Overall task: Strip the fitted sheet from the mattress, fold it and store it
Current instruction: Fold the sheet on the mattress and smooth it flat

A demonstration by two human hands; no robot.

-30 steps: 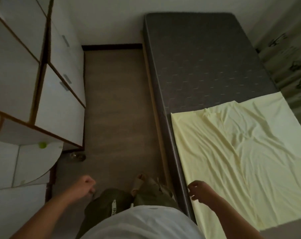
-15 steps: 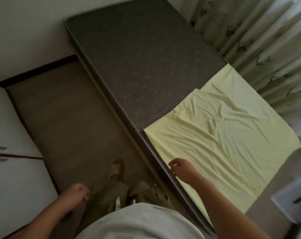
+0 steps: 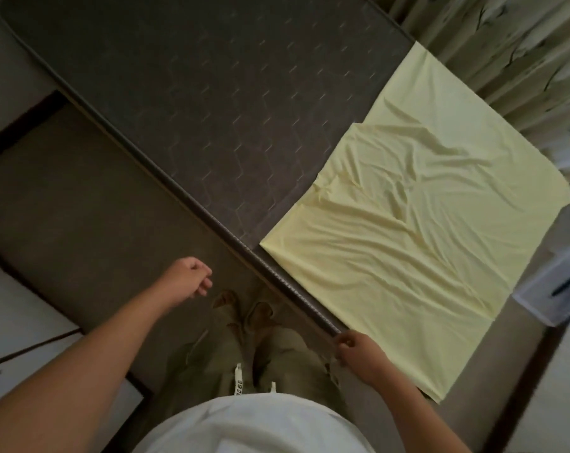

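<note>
One sheet, pale yellow, lies folded flat on the near end of the bare grey mattress. It is wrinkled, and its upper layer stops a little short of the lower one on the far side.

- Sheet edges: the near edge runs along the mattress's piped edge, and the opposite edge reaches the curtain side.
- Left hand: over the floor and apart from the mattress, fingers loosely curled, holding nothing.
- Right hand: at the piped edge by the sheet's near edge, fingers curled. Cannot tell whether it pinches the cloth.
- Room: a bare strip of floor runs between the cabinet and the mattress side. The feet stand just beside the mattress.
- A white box sits past the mattress's near end, on the right.
</note>
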